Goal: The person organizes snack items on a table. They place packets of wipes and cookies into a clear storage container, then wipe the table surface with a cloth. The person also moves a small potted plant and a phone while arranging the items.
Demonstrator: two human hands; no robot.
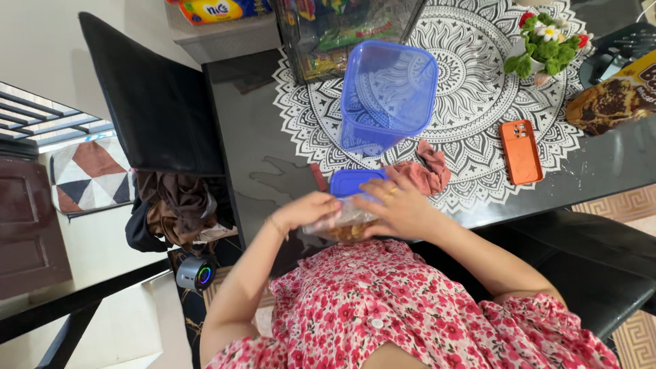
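Head view, looking down over a floral red-and-white top toward a dark table (273, 164).

Both hands up in front of chest, close together, pinching a clear plastic bag (342, 229) w/ brownish snack pieces inside. Left hand (309, 210) on bag's left side, fingers curled onto the plastic, forearm angling down-left. Right hand (400, 205) on bag's right side, fingers bent over the top edge, ring visible, elbow out to the right. Bag held between the two hands, just above table's near edge, right in front of a blue lid (352, 182) lying flat.

Beyond lid: empty translucent blue container (387, 96), open, standing on a black-and-white patterned mat (478, 102). Pinkish-red cloth (424, 171) bunched just beside lid. Orange phone (521, 152) to the right on mat. Small flower pot (544, 41) further back.

Risks, as a judgement: bag near table edge, over lap; a hard tug between the two pinching hands could split the plastic & spill contents onto clothes or floor. Can't tell whether bag mouth is open or sealed. Container well apart from bag, so a pour from this spot would prob. miss.
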